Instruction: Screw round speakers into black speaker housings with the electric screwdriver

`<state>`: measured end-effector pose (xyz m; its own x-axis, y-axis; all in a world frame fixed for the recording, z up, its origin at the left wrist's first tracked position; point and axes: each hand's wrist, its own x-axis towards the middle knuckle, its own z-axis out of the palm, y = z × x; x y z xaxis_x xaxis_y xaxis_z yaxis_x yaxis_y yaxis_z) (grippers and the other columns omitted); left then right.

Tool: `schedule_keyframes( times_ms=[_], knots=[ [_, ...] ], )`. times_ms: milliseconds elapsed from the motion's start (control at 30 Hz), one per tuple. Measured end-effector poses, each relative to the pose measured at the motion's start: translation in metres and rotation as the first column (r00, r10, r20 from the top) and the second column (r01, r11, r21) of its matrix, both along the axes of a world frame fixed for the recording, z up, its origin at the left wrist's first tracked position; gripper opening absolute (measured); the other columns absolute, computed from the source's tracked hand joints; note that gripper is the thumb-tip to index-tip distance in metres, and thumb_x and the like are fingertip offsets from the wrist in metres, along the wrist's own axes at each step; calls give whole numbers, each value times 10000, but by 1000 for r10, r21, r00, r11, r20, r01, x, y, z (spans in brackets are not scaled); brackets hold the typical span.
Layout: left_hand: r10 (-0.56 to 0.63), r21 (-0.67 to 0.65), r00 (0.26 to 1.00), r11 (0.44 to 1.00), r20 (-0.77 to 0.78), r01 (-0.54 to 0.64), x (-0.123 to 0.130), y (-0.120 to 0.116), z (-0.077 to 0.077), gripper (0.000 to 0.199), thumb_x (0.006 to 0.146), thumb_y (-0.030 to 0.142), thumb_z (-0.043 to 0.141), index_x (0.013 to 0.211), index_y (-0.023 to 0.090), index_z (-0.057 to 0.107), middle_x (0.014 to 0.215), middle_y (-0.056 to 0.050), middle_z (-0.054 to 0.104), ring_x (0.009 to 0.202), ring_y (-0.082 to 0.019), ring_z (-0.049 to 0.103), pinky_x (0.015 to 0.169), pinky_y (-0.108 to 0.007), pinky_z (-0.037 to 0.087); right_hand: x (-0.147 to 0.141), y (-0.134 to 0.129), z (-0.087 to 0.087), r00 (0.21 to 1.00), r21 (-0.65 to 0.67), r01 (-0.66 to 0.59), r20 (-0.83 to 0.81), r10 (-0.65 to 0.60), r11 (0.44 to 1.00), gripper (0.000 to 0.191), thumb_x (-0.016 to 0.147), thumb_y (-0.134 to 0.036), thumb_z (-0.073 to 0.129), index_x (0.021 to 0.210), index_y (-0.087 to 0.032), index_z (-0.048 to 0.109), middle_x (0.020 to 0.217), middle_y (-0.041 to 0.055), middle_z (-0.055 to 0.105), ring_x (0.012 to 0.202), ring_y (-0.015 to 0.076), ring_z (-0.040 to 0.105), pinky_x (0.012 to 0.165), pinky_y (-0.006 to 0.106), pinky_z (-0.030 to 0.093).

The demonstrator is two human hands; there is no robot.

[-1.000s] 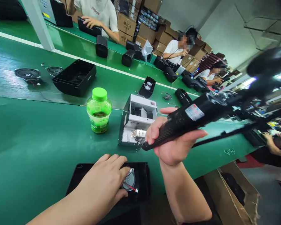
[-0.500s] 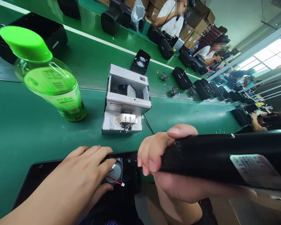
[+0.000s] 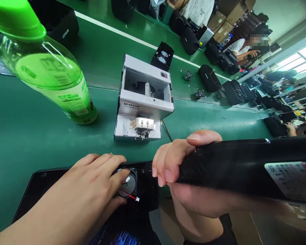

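So the right hand (image 3: pixel 172 158) is gripping a black handheld tool (image 3: pixel 226 166), fingers curling tight around it and thumb lying along the top. The left hand (image 3: pixel 99 183) is spreading its thumb and forefinger to either side of a small speaker driver (image 3: pixel 129 187), other fingers sitting fairly close together. Can't tell if it's actually pinching or just resting there.

What's changed: a second ago the tool was hanging up in front of the white machine, and now it's lying nearly level with its working end down beside the driver. The left hand is staying put, so my read is the tool is getting into working range while that hand is steadying the part. The tip itself is hiding behind the fingers.

The driver is sitting inside a black housing (image 3: pixel 144 190), toward its right end, showing a round grey back and a red lead (image 3: pixel 129 194) ending in a white plug (image 3: pixel 137 199). Further out, the white WEIXIN machine (image 3: pixel 142 109) is standing just beyond, with a green bottle (image 3: pixel 58 81) looming at left.
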<state>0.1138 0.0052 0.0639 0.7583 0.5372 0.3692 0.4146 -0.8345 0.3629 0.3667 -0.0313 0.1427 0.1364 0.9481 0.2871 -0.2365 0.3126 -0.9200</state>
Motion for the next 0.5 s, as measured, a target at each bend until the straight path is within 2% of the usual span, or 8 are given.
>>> schedule_keyframes(
  times_ms=[200, 333, 500],
  knots=[
    [-34, -24, 999, 999, -15, 33, -3, 2, -3, 217, 1032, 183, 774, 1218, 272, 842, 1343, -103, 903, 1125, -357, 832, 982, -552, 522, 0, 0, -3, 999, 3, -52, 17, 52, 999, 664, 1097, -957, 818, 1396, -381, 957, 798, -18, 863, 610, 218, 775, 593, 382, 662],
    [-36, -118, 995, 993, -92, 25, -4, 4, -2, 264, 1016, 216, 883, 1266, 301, 883, 1396, -59, 902, 1184, -347, 849, 990, -525, 556, -6, -2, -7, 1000, -1, -14, 13, 14, 1000, 504, 1182, -836, 823, 1344, -377, 953, 785, -27, 839, 599, 203, 751, 637, 381, 658],
    [-38, -223, 981, 975, -190, -6, 2, 5, 8, 337, 924, 221, 1043, 1227, 297, 916, 1348, -52, 906, 1180, -359, 868, 990, -542, 594, -9, -7, -21, 997, 7, -47, 60, 46, 999, 484, 1177, -828, 840, 1383, -403, 945, 801, -19, 831, 616, 207, 729, 664, 402, 674]
  ],
)
